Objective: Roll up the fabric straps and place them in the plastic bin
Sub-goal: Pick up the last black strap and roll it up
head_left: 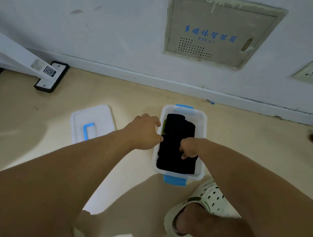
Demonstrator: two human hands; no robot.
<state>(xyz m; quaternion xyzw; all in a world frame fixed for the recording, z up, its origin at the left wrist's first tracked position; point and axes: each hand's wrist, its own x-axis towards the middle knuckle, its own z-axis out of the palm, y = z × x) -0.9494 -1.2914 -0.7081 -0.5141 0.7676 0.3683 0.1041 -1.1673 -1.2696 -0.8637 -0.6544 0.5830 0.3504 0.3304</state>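
A clear plastic bin [203,121] with blue latches stands on the floor near the wall. Black rolled fabric straps [179,127] fill it from front to back. My left hand [143,131] sits at the bin's left rim, its fingers curled over the edge and touching the black fabric. My right hand [189,147] reaches down inside the bin and its curled fingers press into and grip the black strap roll [169,161] at the near end. How many rolls lie in the bin is hard to tell, as the black fabric merges together.
The bin's clear lid [92,119] with a blue handle lies on the floor left of the bin. A white stand foot [49,77] is at far left. My foot in a pale perforated sandal [203,201] stands just in front of the bin. The wall with baseboard runs behind.
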